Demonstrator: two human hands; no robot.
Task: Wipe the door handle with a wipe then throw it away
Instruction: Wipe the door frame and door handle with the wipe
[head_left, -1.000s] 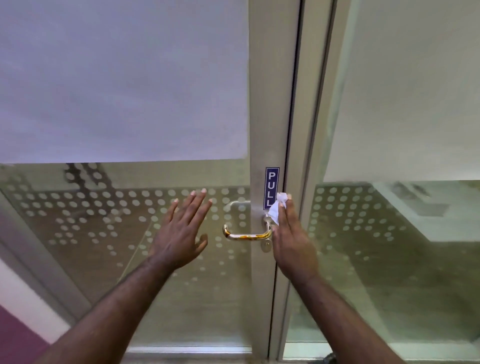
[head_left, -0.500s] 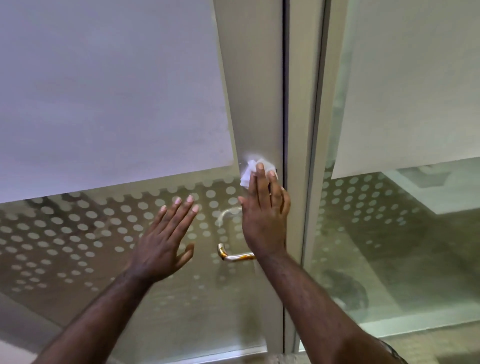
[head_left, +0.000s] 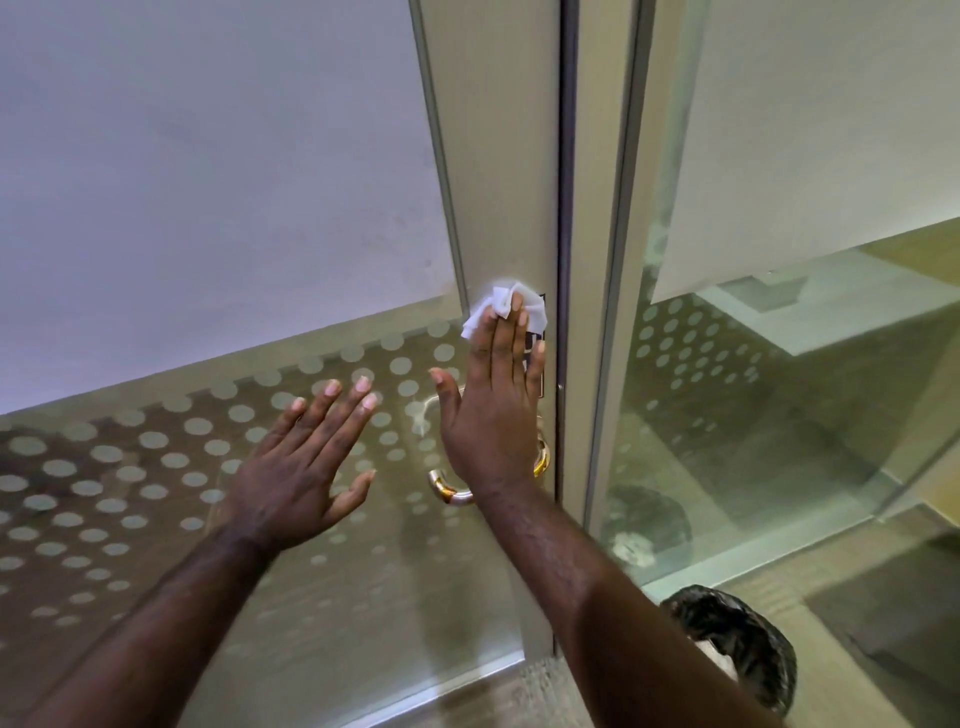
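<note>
The wipe (head_left: 506, 306) lay crumpled on the door's metal frame (head_left: 493, 156), above the brass handle (head_left: 451, 491). Your right hand (head_left: 493, 415) pressed it flat there, fingers extended, covering most of the handle and a dark sign (head_left: 540, 332). Your left hand (head_left: 306, 467) was spread open and empty over the dotted glass (head_left: 130, 467). A bin (head_left: 737, 644) with a black liner stood at lower right.
</note>
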